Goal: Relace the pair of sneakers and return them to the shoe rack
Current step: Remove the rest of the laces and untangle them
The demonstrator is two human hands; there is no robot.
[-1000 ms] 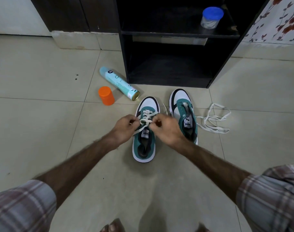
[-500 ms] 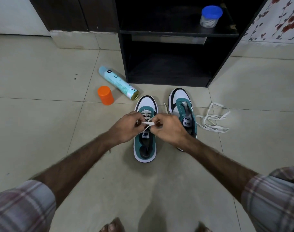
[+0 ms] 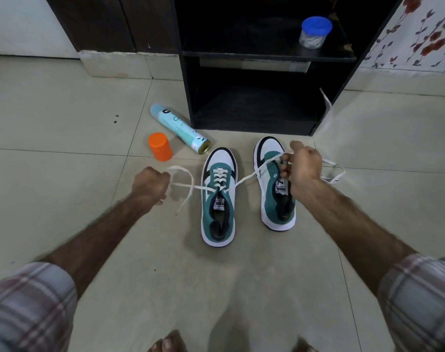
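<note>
Two teal-and-white sneakers stand side by side on the floor tiles. The left sneaker (image 3: pixel 218 199) has a white lace (image 3: pixel 220 175) threaded through its lower eyelets. My left hand (image 3: pixel 150 185) grips one end of that lace out to the left. My right hand (image 3: pixel 301 168) grips the other end, pulled taut up to the right, and hovers over the right sneaker (image 3: pixel 274 189), which has no lace in it. A second loose lace (image 3: pixel 337 174) lies on the floor behind my right hand. The black shoe rack (image 3: pixel 257 107) stands just beyond the sneakers.
A light-blue spray can (image 3: pixel 179 128) lies on its side left of the rack, with an orange cap (image 3: pixel 160 146) standing beside it. A blue-lidded jar (image 3: pixel 314 33) sits on the rack's upper shelf. My toes show at the bottom edge.
My hands were together over the left sneaker's tongue; now they have pulled apart, drawing both lace ends out sideways and taut.
</note>
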